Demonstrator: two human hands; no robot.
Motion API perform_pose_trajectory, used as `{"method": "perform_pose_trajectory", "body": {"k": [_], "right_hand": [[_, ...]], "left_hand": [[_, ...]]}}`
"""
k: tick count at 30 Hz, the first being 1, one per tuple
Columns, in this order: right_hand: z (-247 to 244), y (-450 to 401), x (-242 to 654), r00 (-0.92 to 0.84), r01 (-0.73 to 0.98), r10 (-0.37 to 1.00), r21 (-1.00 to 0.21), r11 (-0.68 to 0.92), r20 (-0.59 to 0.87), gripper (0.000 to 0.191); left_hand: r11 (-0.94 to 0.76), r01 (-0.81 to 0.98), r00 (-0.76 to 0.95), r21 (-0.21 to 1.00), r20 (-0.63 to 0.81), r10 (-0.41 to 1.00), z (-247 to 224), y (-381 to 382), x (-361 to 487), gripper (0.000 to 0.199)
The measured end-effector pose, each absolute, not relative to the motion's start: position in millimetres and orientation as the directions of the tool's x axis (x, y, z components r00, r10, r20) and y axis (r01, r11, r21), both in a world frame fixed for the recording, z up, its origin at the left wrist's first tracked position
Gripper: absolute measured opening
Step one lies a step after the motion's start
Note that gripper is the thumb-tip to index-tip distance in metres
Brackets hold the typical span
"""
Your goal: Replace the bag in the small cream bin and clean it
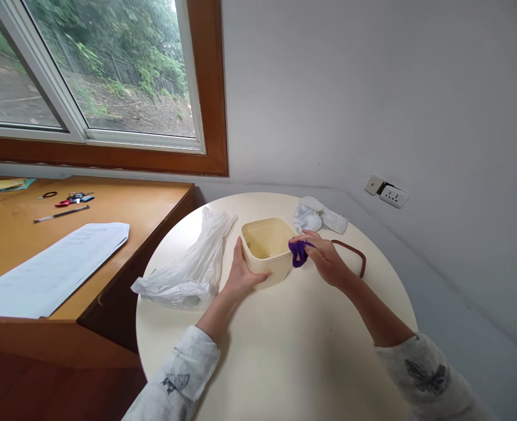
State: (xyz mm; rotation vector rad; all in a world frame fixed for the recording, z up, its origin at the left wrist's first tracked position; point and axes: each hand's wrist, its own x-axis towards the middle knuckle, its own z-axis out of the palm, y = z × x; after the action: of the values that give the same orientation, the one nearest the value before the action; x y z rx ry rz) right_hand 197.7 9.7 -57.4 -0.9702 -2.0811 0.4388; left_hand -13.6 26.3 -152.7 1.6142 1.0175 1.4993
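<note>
A cream square container [273, 270], open at the top, stands on the round cream table [280, 351]. My left hand [240, 270] grips its left and front sides, thumb across the front. At the container's right rim, my right hand [322, 254] is closed on a purple cloth [299, 252]. The cloth hangs bunched from my fingers and hides part of the rim. Just behind my right hand lie white socks or cloths [317, 216]. A brown curved strap [354, 251] rests to the right of that hand.
A crumpled white plastic bag [194, 263] lies on the round table's left side. The wooden desk [153, 196] at the left holds papers [61, 269], a pen [61, 214] and keys [77, 197]. A white wall with sockets [393, 196] stands behind, beside a window.
</note>
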Motion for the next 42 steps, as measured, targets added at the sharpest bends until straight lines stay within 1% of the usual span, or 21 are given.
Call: {"method": "perform_pose_trajectory", "body": {"k": [3, 4, 6, 7, 9, 10, 12, 13, 17, 19, 22, 23, 24, 26, 27, 28, 31, 35, 40, 42], "right_hand": [[-61.7, 20.2, 211.5, -0.318, 0.553, 0.802, -0.589, 0.59, 0.505, 0.029], [-64.7, 24.2, 217.0, -0.237, 0.567, 0.829, -0.621, 0.542, 0.507, 0.027], [-73.0, 31.8, 230.1, 0.008, 0.54, 0.877, -0.74, 0.401, 0.481, 0.025], [-78.0, 35.0, 237.8, 0.173, 0.467, 0.886, -0.828, 0.312, 0.431, 0.024], [-88.6, 39.2, 254.9, 0.385, 0.311, 0.872, -0.932, 0.185, 0.302, 0.026], [-93.7, 40.1, 263.8, 0.482, 0.192, 0.851, -0.973, 0.131, 0.21, 0.027], [-102.8, 39.8, 280.8, 0.58, 0.057, 0.809, -0.995, 0.078, 0.097, 0.032], [-106.9, 38.9, 288.6, 0.611, 0.025, 0.788, -0.998, 0.066, 0.067, 0.034], [-120.3, 33.0, 310.9, 0.673, 0.086, 0.736, -0.996, 0.018, 0.071, 0.04], [-126.2, 29.0, 316.3, 0.678, 0.174, 0.728, -0.985, -0.019, 0.106, 0.04], [-135.2, 21.4, 317.3, 0.636, 0.326, 0.755, -0.943, -0.073, 0.161, 0.033], [-138.5, 18.6, 316.0, 0.595, 0.416, 0.787, -0.9, -0.127, 0.164, 0.032], [-142.0, 15.9, 314.1, 0.541, 0.527, 0.827, -0.828, -0.193, 0.152, 0.032], [-149.6, 11.1, 309.4, 0.439, 0.733, 0.894, -0.613, -0.296, 0.093, 0.034], [-153.6, 9.1, 307.0, 0.405, 0.799, 0.912, -0.51, -0.319, 0.065, 0.033], [-157.6, 7.4, 304.8, 0.387, 0.835, 0.921, -0.444, -0.326, 0.052, 0.032], [-168.1, 3.7, 300.4, 0.382, 0.851, 0.921, -0.418, -0.319, 0.074, 0.026], [-175.9, 0.7, 299.7, 0.378, 0.865, 0.92, -0.394, -0.309, 0.107, 0.024], [-177.2, -1.2, 300.4, 0.388, 0.865, 0.909, -0.402, -0.301, 0.154, 0.023], [-176.7, -1.3, 300.0, 0.402, 0.854, 0.899, -0.424, -0.301, 0.171, 0.023]], "left_hand": [[-0.442, 0.032, 0.092, 0.896, 0.438, 0.894, -151.9, 26.5, -14.3, 0.104], [-0.437, 0.022, 0.1, 0.899, 0.433, 0.896, -151.0, 26.2, -14.5, 0.103], [-0.429, 0.01, 0.108, 0.903, 0.426, 0.899, -148.5, 25.0, -14.2, 0.102], [-0.425, 0.006, 0.103, 0.905, 0.422, 0.901, -147.2, 24.3, -13.7, 0.101], [-0.415, -0.002, 0.09, 0.91, 0.413, 0.906, -145.3, 23.1, -12.2, 0.101], [-0.404, -0.009, 0.084, 0.915, 0.403, 0.911, -144.9, 22.5, -11.4, 0.102], [-0.375, -0.025, 0.079, 0.927, 0.376, 0.923, -145.2, 21.9, -10.0, 0.103], [-0.362, -0.032, 0.082, 0.932, 0.363, 0.928, -145.9, 21.8, -9.6, 0.104], [-0.34, -0.027, 0.093, 0.94, 0.341, 0.935, -150.2, 23.0, -10.1, 0.106], [-0.345, -0.022, 0.1, 0.938, 0.345, 0.933, -151.9, 23.9, -10.5, 0.105], [-0.345, -0.038, 0.108, 0.938, 0.347, 0.931, -153.8, 24.8, -10.3, 0.103], [-0.34, -0.044, 0.11, 0.939, 0.343, 0.933, -154.7, 25.1, -10.1, 0.104], [-0.333, -0.043, 0.11, 0.942, 0.336, 0.935, -155.7, 25.4, -10.0, 0.106], [-0.321, -0.023, 0.112, 0.947, 0.321, 0.94, -158.1, 26.4, -10.1, 0.11], [-0.317, -0.006, 0.116, 0.948, 0.316, 0.942, -159.3, 27.0, -10.2, 0.111], [-0.316, 0.012, 0.122, 0.949, 0.312, 0.942, -160.4, 27.6, -10.4, 0.113], [-0.309, 0.06, 0.145, 0.949, 0.298, 0.943, -162.6, 29.3, -10.7, 0.115], [-0.294, 0.091, 0.158, 0.951, 0.278, 0.948, -162.6, 30.1, -10.2, 0.115], [-0.268, 0.093, 0.178, 0.959, 0.249, 0.952, -159.7, 27.6, -4.5, 0.113], [-0.245, 0.09, 0.184, 0.965, 0.226, 0.957, -158.7, 25.9, 2.6, 0.112]]}}
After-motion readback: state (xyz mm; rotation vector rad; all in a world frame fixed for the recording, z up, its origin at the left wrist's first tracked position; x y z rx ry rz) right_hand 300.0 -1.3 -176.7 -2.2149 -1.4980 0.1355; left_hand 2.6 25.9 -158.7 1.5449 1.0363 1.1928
